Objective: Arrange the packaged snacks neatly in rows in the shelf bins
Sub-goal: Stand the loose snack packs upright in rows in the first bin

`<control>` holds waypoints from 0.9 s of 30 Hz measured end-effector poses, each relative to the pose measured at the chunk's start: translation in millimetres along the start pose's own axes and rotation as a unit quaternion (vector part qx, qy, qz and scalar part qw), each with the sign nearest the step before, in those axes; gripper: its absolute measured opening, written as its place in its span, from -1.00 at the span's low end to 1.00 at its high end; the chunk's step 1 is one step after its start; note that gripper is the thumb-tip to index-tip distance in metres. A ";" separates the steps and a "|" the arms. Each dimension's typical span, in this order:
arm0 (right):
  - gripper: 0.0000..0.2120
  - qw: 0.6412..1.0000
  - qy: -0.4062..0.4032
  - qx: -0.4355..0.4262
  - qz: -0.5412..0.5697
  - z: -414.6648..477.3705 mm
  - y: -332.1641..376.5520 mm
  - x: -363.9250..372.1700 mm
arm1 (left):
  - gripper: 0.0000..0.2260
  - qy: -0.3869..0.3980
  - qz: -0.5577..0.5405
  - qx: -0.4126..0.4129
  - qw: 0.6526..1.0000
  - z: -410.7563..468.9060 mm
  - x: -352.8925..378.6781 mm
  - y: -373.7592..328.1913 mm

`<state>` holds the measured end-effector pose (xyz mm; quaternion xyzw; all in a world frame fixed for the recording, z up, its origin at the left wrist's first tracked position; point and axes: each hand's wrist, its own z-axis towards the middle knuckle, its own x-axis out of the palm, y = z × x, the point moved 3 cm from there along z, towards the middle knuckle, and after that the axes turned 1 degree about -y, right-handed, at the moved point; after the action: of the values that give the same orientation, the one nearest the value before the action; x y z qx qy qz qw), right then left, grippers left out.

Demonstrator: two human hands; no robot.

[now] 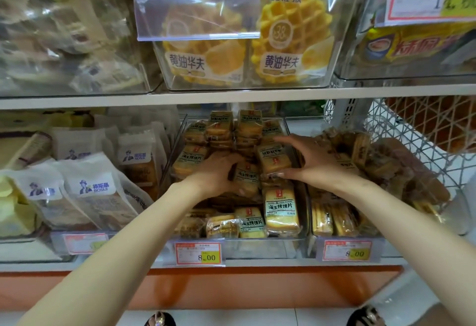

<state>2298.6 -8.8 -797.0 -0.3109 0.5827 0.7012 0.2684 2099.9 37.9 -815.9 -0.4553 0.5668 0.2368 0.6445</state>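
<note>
Above the fingers, white shelf [231, 97]. Around the fingers, clear middle bin [270, 247], crowded with snack packets [280, 209]: some stacked upright behind the fingers, others lying loose in front of them. Fingers of left hand [216, 173] curled over lower packet [248, 179], thumb beneath it. Fingers of right hand [311, 160] arched, pinching upper packet [273, 160] against the thumb, just right of the left fingers. In front of the fingers, on the bin's face, price tag [198, 253].

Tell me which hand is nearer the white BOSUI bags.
Left. The left hand, in the middle bin, is just right of the BOSUI bags; the right hand is farther right, by that bin's right wall.
</note>
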 end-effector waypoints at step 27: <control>-0.20 0.981 -0.113 -0.024 0.156 4.3 4.1 -24.2 | -0.64 -0.059 -0.042 0.048 0.996 7.5 11.4 -7.9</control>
<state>2311.1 -5.7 -775.6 -0.1418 0.5728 0.7789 0.2124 2113.1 38.2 -824.6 -0.4323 0.5186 0.2081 0.7077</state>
